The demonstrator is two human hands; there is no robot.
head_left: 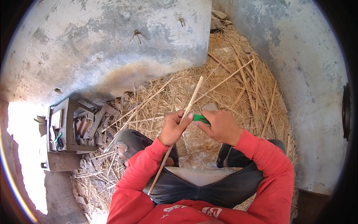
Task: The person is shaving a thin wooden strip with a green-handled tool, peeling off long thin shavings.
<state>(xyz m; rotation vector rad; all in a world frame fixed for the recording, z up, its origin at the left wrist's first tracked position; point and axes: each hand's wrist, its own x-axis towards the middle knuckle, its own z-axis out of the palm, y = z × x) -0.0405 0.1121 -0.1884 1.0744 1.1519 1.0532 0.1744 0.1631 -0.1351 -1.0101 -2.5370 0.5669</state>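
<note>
My left hand (173, 128) is closed around a long, pale bamboo strip (194, 95). The strip runs at a slant from above the hand down past my left forearm to my lap. In my right hand (220, 127) is a green utility knife (201, 119), gripped between thumb and fingers. Its front end lies close to the strip and my left thumb; the blade cannot be made out. Both hands are close together in front of my knees.
Straw-like shavings (223, 89) cover the floor, with loose bamboo strips (254, 89) at the far right. Worn grey walls (112, 33) stand ahead and to the right. At left, a wooden frame (69, 125) lies beside broken pieces. A pale seat (201, 175) shows between my legs.
</note>
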